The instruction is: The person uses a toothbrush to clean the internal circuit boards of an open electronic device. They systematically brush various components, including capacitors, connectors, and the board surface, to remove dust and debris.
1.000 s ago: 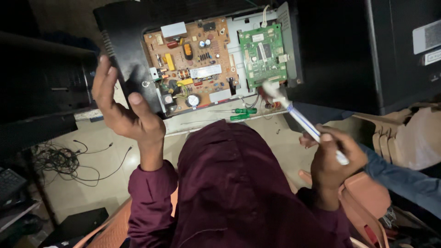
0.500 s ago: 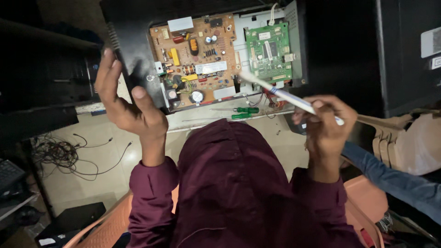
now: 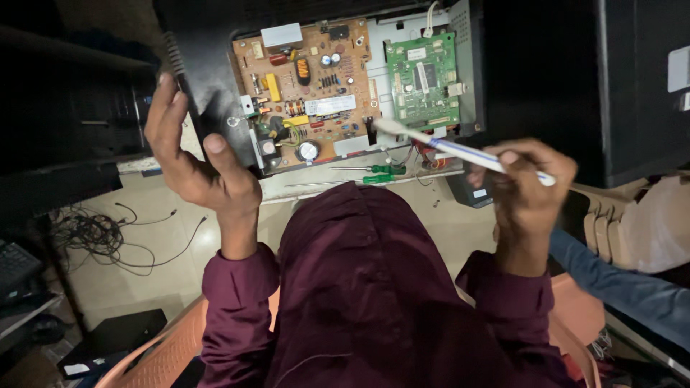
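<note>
— Toothbrush (image 3: 460,149), white with a blue stripe: where does it lie, and who has it?

— The right hand (image 3: 528,183) has it, fingers pinched closed around the handle near its rear end. The long axis runs from that grip up and to the left, and the bristled head rests at the lower edge of the boards, in the gap between the tan one and the green one.

— Start from the left, then. What is the left hand (image 3: 194,158) doing?

— It is clamped on the black casing (image 3: 208,79) of the opened device, thumb on the front face, fingers wrapped behind the left edge. It holds the housing and nothing else.

— And next along?

— The tan circuit board (image 3: 305,90), with its capacitors, yellow parts and a white block at the top. Just beside it on the right sits the smaller green circuit board (image 3: 422,79), with a white cable rising from above it.

— Which hand is nearer the boards?

— The left hand is closer to the tan board, but only the brush tip reaches the electronics. The right hand itself stays well below and to the right.

— Anything under the device?

— Two green-handled screwdrivers (image 3: 381,173) lie on the pale ledge beneath the boards, just below the brush head. Farther right, a blue sleeve (image 3: 618,284) of another person shows.
</note>
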